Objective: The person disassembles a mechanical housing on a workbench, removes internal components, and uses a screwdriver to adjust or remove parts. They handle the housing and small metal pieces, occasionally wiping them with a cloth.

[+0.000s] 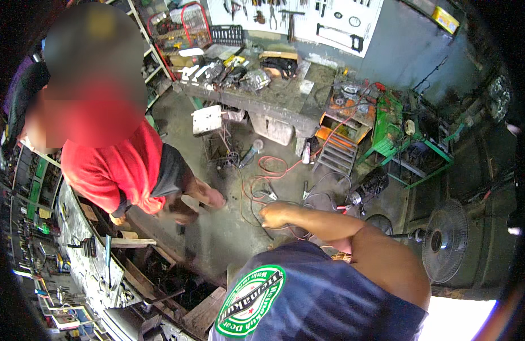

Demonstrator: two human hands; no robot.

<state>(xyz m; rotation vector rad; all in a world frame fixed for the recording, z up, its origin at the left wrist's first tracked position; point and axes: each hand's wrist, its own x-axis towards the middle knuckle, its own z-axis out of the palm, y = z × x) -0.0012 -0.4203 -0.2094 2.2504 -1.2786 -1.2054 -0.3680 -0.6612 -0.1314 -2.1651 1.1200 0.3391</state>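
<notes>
My right arm crosses in front of my dark blue printed shirt, and my right hand (pixel 277 216) is raised over the floor near the middle. Its fingers look curled in; whether anything is in them is hidden. Below and beyond it on the concrete lie dark cables, a clamp (pixel 269 193) with bright jaws, and an orange cord (pixel 267 169) in loops. My left hand does not show. To the left stands another person in a red shirt (pixel 112 170) and dark shorts, one hand hanging beside a cluttered bench (pixel 75 213).
A workbench (pixel 251 102) with tools and bags stands at the back, below a white tool board (pixel 345 23). An angle grinder (pixel 252 152) lies on the floor. Right are a green metal stand (pixel 387 122) and a fan (pixel 444 241). An open-topped wooden frame (pixel 177 273) lies lower left.
</notes>
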